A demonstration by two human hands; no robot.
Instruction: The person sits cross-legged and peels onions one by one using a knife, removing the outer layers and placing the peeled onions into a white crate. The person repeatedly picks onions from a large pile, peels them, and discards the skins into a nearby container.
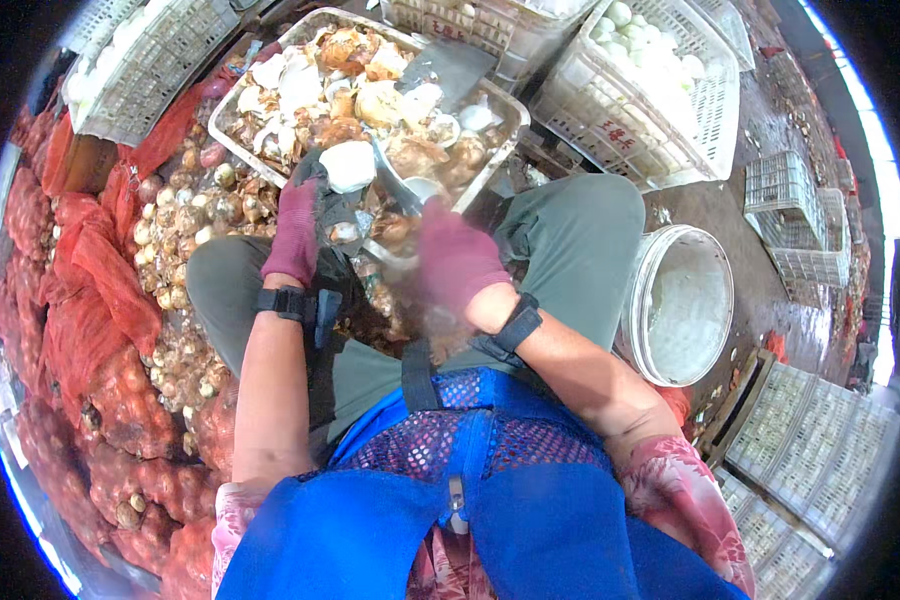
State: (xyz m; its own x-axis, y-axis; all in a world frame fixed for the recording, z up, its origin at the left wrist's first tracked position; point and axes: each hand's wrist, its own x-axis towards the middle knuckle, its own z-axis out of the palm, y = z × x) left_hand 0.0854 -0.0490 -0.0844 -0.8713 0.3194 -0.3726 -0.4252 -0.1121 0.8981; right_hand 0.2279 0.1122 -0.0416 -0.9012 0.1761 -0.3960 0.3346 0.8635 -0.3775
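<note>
My left hand (298, 217), in a maroon glove with a dark coated palm, grips a white peeled onion (347, 166) near the tray's front edge. My right hand (457, 259), in a matching glove and blurred, is closed on a knife whose handle is hidden. The knife's metal blade (396, 184) points away from me, just right of the onion. Beyond both hands lies a pale rectangular tray (493, 169), heaped with brown and white onion skins (345, 97) and trimmings. More scraps lie between my knees, below the hands.
Loose unpeeled onions (187, 217) are piled left of my knee, beside red mesh sacks (120, 405) of onions. White plastic crates (622, 127) holding peeled onions stand behind the tray. A white bucket (679, 307) is by my right knee. Several stacked crates (795, 442) stand at right.
</note>
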